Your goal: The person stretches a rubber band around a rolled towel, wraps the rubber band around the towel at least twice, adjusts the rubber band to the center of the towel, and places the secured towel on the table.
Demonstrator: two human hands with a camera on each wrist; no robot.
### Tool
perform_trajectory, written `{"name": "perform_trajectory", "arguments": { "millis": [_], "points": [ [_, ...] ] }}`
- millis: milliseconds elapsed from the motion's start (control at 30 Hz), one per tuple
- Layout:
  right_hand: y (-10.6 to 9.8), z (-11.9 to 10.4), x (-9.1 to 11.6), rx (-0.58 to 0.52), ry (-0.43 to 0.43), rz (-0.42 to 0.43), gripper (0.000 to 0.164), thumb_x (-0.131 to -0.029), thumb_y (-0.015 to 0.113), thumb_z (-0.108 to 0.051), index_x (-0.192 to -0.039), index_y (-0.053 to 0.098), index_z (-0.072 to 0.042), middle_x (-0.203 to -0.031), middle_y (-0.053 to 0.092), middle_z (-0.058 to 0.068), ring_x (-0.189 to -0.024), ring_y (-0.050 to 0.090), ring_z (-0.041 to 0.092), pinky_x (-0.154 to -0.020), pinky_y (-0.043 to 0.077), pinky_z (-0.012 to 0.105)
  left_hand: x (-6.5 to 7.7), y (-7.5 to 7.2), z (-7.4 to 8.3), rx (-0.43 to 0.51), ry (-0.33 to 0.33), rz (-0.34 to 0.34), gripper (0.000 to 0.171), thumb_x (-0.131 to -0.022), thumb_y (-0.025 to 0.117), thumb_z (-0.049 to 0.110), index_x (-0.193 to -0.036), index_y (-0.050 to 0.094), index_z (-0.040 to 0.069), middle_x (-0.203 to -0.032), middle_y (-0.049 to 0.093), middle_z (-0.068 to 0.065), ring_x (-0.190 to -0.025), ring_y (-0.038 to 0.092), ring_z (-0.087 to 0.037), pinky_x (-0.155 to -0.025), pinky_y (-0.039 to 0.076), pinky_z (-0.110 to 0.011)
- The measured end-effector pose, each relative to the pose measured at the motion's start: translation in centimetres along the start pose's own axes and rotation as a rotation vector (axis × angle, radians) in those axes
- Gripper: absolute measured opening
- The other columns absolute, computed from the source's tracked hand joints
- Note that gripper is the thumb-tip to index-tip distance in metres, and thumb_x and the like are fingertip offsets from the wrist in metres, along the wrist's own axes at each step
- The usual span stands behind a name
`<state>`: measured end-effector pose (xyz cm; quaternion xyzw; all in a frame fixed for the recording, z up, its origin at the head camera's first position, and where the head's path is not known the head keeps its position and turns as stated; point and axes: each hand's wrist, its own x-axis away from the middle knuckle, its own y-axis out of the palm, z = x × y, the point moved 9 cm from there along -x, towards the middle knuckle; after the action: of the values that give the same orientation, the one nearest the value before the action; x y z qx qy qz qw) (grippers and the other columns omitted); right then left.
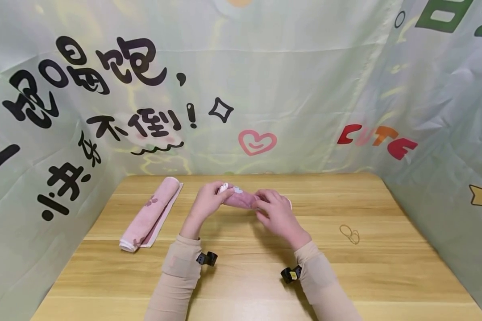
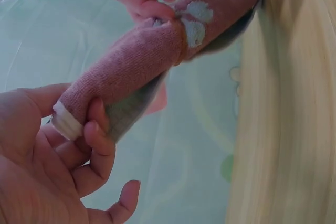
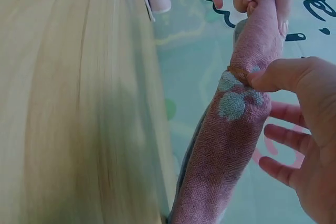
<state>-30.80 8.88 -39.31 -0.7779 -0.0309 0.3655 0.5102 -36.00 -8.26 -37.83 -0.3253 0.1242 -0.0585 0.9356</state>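
A pink rolled towel (image 1: 241, 199) with pale blue spots is held up above the table between both hands. My left hand (image 1: 205, 203) grips its white-edged end, fingers curled round it in the left wrist view. A brownish rubber band (image 3: 239, 72) circles the roll near its middle and draws it in. With thumb and fingertips, my right hand (image 1: 279, 214) pinches at that band. In the right wrist view its other fingers are spread beside the roll. The roll's far end hangs free, close to the tabletop.
Another pink rolled towel (image 1: 150, 214) lies at the left of the wooden table (image 1: 241, 285). Loose rubber bands (image 1: 349, 234) lie at the right. A printed cloth backdrop (image 1: 297, 89) stands round the back and sides.
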Motion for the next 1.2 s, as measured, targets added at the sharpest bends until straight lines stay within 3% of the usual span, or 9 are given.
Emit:
{"name": "perform_trajectory", "arguments": {
  "millis": [300,433,567,867,1067,1200],
  "points": [
    [-1.1,0.4,0.3,-0.118,-0.039,0.108,0.012,-0.081,0.077,-0.015,-0.091,0.073,-0.018,-0.116,0.066,0.004,-0.111,0.059,0.025,-0.086,0.053,0.048,0.1,0.6,0.5,-0.029,0.104,-0.094,0.022,-0.092,0.066,0.029,-0.106,0.070,0.012,-0.095,0.069,-0.006,-0.081,0.057,-0.016,-0.069,0.046,-0.027],
    [-1.4,0.7,0.4,-0.139,-0.024,0.144,0.013,-0.083,0.076,-0.014,-0.095,0.072,-0.015,-0.113,0.066,0.006,-0.109,0.060,0.026,-0.091,0.052,0.046,0.2,1.0,0.5,-0.018,0.114,-0.148,0.019,-0.093,0.065,0.029,-0.106,0.069,0.015,-0.084,0.068,-0.005,-0.072,0.060,-0.014,-0.063,0.048,-0.027],
    [-1.4,1.2,0.3,-0.164,0.027,0.118,0.011,-0.087,0.072,-0.015,-0.098,0.070,-0.014,-0.113,0.066,0.006,-0.110,0.059,0.027,-0.097,0.048,0.047,0.3,1.2,0.6,0.003,0.126,-0.184,0.019,-0.093,0.066,0.027,-0.108,0.068,0.015,-0.084,0.068,-0.005,-0.064,0.062,-0.012,-0.058,0.050,-0.027],
    [-1.4,1.7,0.3,-0.164,0.083,0.102,0.013,-0.089,0.070,-0.017,-0.101,0.069,-0.012,-0.107,0.068,0.006,-0.105,0.061,0.026,-0.096,0.048,0.047,0.3,1.0,1.4,0.001,0.232,-0.131,0.022,-0.088,0.072,0.019,-0.108,0.070,0.013,-0.112,0.066,-0.008,-0.092,0.059,-0.017,-0.078,0.050,-0.029],
    [-1.5,1.3,0.1,-0.151,0.068,0.147,0.011,-0.088,0.071,-0.016,-0.098,0.069,-0.011,-0.101,0.069,0.005,-0.100,0.063,0.025,-0.093,0.051,0.045,0.3,1.3,2.0,0.034,0.277,-0.110,0.022,-0.084,0.077,0.024,-0.101,0.070,0.013,-0.111,0.065,-0.008,-0.092,0.059,-0.017,-0.076,0.052,-0.029],
    [-1.5,1.3,0.0,-0.160,0.110,0.174,0.007,-0.089,0.070,-0.014,-0.094,0.069,-0.010,-0.096,0.069,0.005,-0.095,0.063,0.024,-0.088,0.051,0.043,0.4,1.3,2.5,0.036,0.310,-0.093,0.021,-0.081,0.079,0.023,-0.096,0.069,0.013,-0.109,0.064,-0.006,-0.090,0.056,-0.016,-0.078,0.053,-0.038]
  ]
}}
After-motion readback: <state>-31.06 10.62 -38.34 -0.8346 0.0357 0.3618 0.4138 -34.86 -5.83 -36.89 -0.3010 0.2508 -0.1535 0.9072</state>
